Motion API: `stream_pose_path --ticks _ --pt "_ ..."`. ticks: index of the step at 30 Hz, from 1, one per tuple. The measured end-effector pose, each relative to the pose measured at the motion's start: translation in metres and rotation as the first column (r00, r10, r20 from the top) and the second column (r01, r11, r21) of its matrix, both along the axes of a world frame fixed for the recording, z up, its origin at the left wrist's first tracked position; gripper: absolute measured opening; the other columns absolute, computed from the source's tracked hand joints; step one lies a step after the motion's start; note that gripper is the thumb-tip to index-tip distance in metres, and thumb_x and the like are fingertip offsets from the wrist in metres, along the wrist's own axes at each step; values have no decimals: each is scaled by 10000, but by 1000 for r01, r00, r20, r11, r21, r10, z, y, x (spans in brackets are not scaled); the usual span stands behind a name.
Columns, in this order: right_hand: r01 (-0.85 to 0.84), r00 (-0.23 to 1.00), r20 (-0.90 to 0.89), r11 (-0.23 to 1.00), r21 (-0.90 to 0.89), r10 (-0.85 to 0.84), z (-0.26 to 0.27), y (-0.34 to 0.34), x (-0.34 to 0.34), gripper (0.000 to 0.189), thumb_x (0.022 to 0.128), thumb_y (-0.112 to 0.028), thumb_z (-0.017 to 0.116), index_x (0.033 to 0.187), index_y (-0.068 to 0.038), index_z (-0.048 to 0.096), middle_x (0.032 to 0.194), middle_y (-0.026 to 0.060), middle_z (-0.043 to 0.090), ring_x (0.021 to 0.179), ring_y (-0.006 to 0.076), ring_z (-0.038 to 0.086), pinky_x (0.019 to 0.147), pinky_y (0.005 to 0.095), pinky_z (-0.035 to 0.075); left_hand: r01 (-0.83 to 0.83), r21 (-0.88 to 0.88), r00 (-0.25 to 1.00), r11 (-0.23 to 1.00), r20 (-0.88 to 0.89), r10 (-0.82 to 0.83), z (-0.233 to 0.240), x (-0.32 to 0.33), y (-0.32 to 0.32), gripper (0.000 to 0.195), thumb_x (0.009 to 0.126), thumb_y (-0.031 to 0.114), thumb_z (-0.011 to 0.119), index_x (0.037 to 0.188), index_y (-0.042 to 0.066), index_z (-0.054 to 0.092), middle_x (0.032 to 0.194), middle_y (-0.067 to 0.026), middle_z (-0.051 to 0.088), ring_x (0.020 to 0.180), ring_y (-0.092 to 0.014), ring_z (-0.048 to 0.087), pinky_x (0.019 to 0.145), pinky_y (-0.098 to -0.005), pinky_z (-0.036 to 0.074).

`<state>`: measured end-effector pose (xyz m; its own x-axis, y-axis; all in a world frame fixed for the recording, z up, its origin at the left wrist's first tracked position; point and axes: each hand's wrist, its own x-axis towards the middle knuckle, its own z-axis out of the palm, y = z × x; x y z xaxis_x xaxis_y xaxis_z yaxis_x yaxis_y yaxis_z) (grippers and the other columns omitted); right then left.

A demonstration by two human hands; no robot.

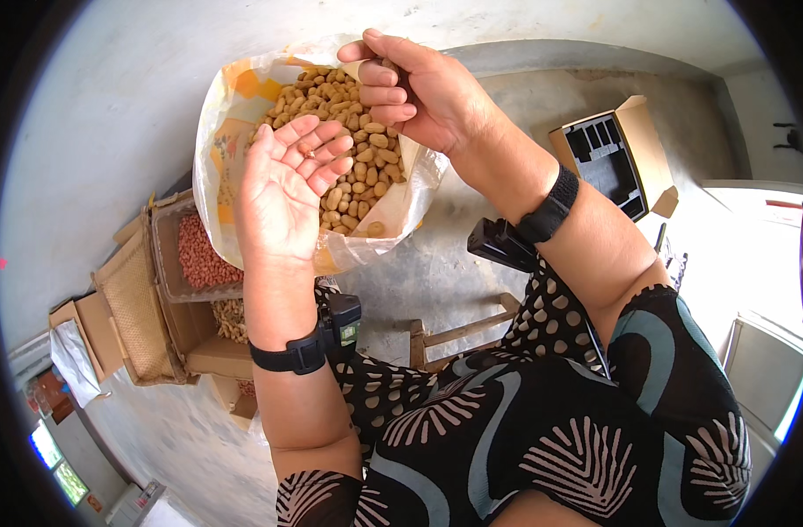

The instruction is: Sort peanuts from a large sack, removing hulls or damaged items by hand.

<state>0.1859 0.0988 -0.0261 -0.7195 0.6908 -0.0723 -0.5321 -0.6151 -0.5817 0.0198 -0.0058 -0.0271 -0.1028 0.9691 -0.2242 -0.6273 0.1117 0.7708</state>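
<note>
A woven plastic sack (211, 165) stands before me with its mouth wide, full of unshelled peanuts (368, 155). Above its left part is my left hand (289, 181), palm up with the fingers slightly spread, and a small reddish peanut kernel (306, 150) rests on the fingers. My right hand (414, 89) is over the sack's upper right side, its fingers curled around something brownish that is mostly hidden, perhaps a peanut. Left of the sack, a clear plastic tub (166, 263) contains shelled red peanut kernels (204, 253).
Below the tub is a cardboard box (210, 356) with what look like peanut shells (230, 319) in it. An opened cardboard box with a black insert (605, 158) lies on the floor at the right. Part of a wooden stool (467, 329) shows near my lap. A wall rises behind the sack.
</note>
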Motion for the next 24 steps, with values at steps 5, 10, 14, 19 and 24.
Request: stream_pose_path --ticks 5,10,14,19,24 --pt "93 992 84 996 12 -94 5 -3 -3 226 985 -157 415 1050 27 528 680 -42 379 554 39 299 421 171 247 -68 -81 993 994 -106 60 2 8 2 484 968 366 435 1110 -90 511 1057 -234 596 966 -309 615 830 -401 515" --pt "139 980 138 990 29 -141 5 -3 -1 211 955 -101 426 1063 30 552 757 -14 452 561 41 324 428 164 250 -99 -87 969 991 -234 76 -3 4 0 295 934 223 533 1039 -50 567 934 -144 624 826 -218 619 722 -322 516" --pt "132 982 133 990 41 -136 5 -3 -1 194 938 -94 456 1036 28 571 751 -15 461 564 38 334 428 167 248 -168 -104 863 980 -496 96 -4 2 1 114 870 58 596 966 0 618 789 -19 594 639 -81 522 573 -207 432" --pt "136 980 137 989 51 -142 5 -2 0 185 922 -89 481 1022 28 583 721 -18 468 560 36 340 425 173 243 -127 -158 733 979 -680 -15 -10 11 3 142 834 12 614 975 2 613 773 6 568 621 -51 471 553 -191 393" --pt "138 977 154 988 69 -147 7 -2 3 186 915 -89 487 1021 27 587 715 -20 481 554 36 343 425 175 242 -62 -216 563 974 -814 -144 -28 16 6 210 789 15 659 990 -23 609 749 -22 573 617 -85 500 558 -224 412"
